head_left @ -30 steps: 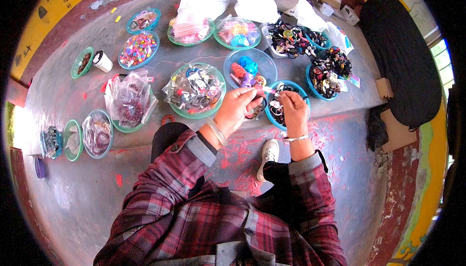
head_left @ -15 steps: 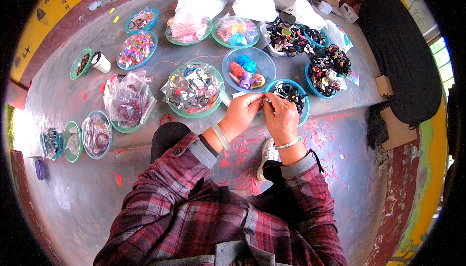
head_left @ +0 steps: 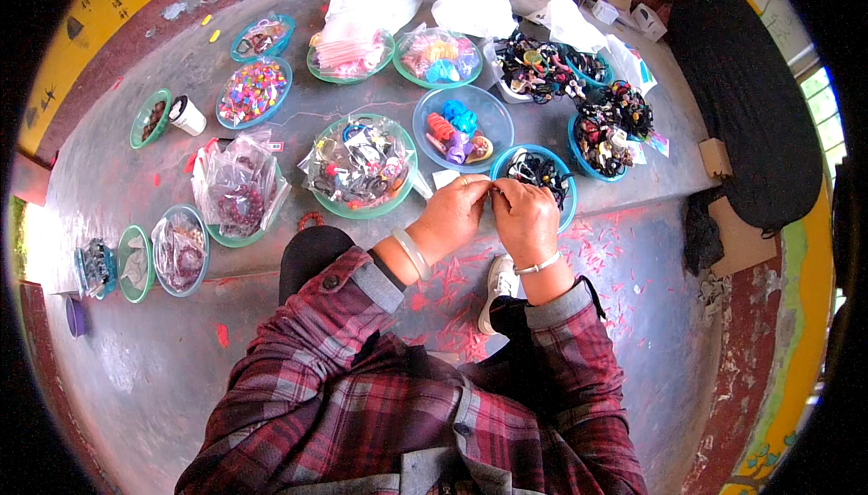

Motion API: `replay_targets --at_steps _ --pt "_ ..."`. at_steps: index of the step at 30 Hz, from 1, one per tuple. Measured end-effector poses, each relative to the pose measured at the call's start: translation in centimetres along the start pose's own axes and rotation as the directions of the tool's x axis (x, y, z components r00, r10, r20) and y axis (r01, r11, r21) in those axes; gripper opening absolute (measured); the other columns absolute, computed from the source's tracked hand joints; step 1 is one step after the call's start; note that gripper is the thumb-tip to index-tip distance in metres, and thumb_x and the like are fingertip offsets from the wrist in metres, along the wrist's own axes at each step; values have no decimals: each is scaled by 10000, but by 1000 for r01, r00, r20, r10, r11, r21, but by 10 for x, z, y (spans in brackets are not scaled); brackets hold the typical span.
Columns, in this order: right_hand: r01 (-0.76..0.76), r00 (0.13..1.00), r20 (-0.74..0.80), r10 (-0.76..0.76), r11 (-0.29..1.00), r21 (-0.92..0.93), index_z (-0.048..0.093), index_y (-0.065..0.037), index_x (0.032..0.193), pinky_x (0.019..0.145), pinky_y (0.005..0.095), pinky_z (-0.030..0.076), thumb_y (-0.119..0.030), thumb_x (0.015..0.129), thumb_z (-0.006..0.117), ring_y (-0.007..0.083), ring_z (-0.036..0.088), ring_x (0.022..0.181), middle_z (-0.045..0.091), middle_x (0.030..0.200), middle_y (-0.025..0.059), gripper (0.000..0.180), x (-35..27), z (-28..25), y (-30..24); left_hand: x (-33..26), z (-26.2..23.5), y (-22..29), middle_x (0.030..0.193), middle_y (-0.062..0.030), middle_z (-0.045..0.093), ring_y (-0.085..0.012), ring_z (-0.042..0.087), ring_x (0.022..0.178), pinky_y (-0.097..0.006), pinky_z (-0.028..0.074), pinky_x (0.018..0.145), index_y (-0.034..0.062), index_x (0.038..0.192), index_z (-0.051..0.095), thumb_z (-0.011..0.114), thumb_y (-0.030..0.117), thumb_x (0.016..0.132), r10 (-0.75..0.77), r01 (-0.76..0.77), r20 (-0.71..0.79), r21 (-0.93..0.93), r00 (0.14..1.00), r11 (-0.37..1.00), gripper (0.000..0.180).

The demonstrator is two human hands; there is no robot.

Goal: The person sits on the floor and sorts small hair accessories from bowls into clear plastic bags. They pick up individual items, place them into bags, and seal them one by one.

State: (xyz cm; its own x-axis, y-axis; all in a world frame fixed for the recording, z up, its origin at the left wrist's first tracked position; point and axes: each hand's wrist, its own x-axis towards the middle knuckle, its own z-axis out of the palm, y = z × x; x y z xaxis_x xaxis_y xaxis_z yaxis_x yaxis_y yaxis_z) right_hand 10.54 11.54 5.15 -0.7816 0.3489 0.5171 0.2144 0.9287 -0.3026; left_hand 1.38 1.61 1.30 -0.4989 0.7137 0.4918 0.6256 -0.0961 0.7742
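Just over the near edge of the raised grey floor [head_left: 298,88], two hands meet at their fingertips. The left hand [head_left: 449,215] and the right hand [head_left: 528,222] are both pinched around a small dark thing [head_left: 495,190], mostly hidden, so I cannot tell what it is. It sits between the two thumbs, in front of a blue bowl [head_left: 568,209] of black hair ties [head_left: 538,172]; the right hand covers part of that bowl's near rim. Beside the left hand lies a scrap of white paper [head_left: 443,178]. Farther back, a clear bluish bowl [head_left: 500,126] holds bright blue, red and purple pieces. To the left, a green bowl [head_left: 363,214] is heaped with plastic packets [head_left: 357,165], with a red beaded ring [head_left: 311,220] near it. Each wrist wears a bangle, a pale one [head_left: 412,254] on the left and a thin silver-coloured one [head_left: 540,264] on the right. Below, a white shoe [head_left: 498,290] stands among red scraps [head_left: 459,278].
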Motion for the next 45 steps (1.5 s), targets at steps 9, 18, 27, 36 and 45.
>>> replay_targets --at_steps 9,18,27,36,45 --pt "-43 999 33 41 997 67 584 -88 696 586 401 420 -145 725 576 279 578 598 580 602 111 63 0 1 5 1 -2 1 959 -177 597 -318 584 890 -348 473 756 -17 967 584 510 -19 764 18 -17 28 -22 999 1000 216" --pt "16 995 96 -10 998 -65 535 -83 651 593 398 427 -152 728 573 269 582 610 582 612 95 111 -1 -2 -2 -2 2 -4 922 -163 602 -314 583 866 -344 471 746 -8 941 582 501 -41 736 -36 37 75 -6 996 999 223" --pt "-42 986 161 45 999 -21 541 -78 640 583 412 438 -170 729 567 299 580 595 575 597 123 130 -3 -1 4 -5 6 -11 918 -162 602 -310 582 859 -343 469 740 -1 941 584 501 -41 726 -29 31 109 -12 994 999 234" --pt "-34 995 90 32 999 20 597 -76 708 571 405 434 -151 726 563 295 578 586 571 590 127 84 -1 -4 -1 -4 9 -15 787 -148 627 -254 613 708 -318 476 628 -1 903 620 546 90 800 -186 180 -18 -173 982 968 156" --pt "10 994 -109 4 992 127 605 -69 796 582 368 424 -95 725 582 258 584 598 589 625 97 79 5 -8 -7 0 -5 -6 864 -71 637 -104 593 789 -223 481 686 -52 980 604 504 169 881 -471 469 197 -668 860 578 262"
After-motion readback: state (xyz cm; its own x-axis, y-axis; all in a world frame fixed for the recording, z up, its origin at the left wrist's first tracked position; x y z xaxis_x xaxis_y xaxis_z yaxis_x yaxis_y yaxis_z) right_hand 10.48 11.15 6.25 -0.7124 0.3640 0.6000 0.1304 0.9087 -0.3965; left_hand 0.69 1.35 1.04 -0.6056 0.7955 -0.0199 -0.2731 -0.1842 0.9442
